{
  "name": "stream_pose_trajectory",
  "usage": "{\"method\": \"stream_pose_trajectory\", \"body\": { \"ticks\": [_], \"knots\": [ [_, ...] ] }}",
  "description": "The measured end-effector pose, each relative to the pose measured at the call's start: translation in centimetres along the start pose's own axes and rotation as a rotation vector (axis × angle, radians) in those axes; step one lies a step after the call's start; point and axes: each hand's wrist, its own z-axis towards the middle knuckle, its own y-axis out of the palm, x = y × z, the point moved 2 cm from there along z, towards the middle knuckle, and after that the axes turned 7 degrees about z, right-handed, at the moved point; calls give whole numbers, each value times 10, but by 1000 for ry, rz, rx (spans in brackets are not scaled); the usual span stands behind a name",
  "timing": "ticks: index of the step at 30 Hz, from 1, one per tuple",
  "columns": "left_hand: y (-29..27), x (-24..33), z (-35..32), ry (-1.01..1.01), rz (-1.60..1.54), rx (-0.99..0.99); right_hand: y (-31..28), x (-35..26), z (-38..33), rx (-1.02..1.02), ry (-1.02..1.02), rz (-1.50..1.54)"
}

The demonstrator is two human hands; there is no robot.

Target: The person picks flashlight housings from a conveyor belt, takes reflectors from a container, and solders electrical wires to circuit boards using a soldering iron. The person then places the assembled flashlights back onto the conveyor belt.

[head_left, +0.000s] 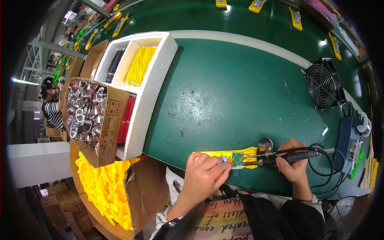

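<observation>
My right hand [293, 166] is wrapped round the black handle of a soldering iron [306, 155], its tip pointing left over a small green circuit board [237, 157]. That board lies in a yellow plastic housing [218, 153] near the table's front edge, with thin wires running across it. My left hand [205, 174] rests at the housing's front side, thumb and forefinger pinched beside the board; what they grip is too small to make out. Part of a blue piece [224, 159] shows next to these fingers. A shiny round reflector cup [265, 145] stands just behind the housing's right end.
At left, a white foam box [150, 106] holds yellow, black and red wires. A carton [110, 128] of reflector cups and a bin of yellow parts [102, 192] stand nearby. A black fan [323, 85] and a blue soldering station [347, 138] with looping cables are at right.
</observation>
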Motion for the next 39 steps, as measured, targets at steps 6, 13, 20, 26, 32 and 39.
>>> {"method": "stream_pose_trajectory", "body": {
  "ticks": [6,13,20,26,32,39],
  "knots": [
    [0,-1,1,-21,-11,-1,0,2,0,-1,11,12],
    [0,0,3,-35,-27,-15,1,-1,0,21,19,32],
    [-1,-1,3,-48,-37,-11,1,0,0,-3,-3,-9],
    [0,-1,3,-55,-42,-8,1,0,0,-1,-10,-1],
    [-1,-1,4,-59,-46,-6,1,0,0,-4,-11,14],
    [0,-1,3,-64,-49,-4,1,-1,0,-2,-7,-2]
  ]
}}
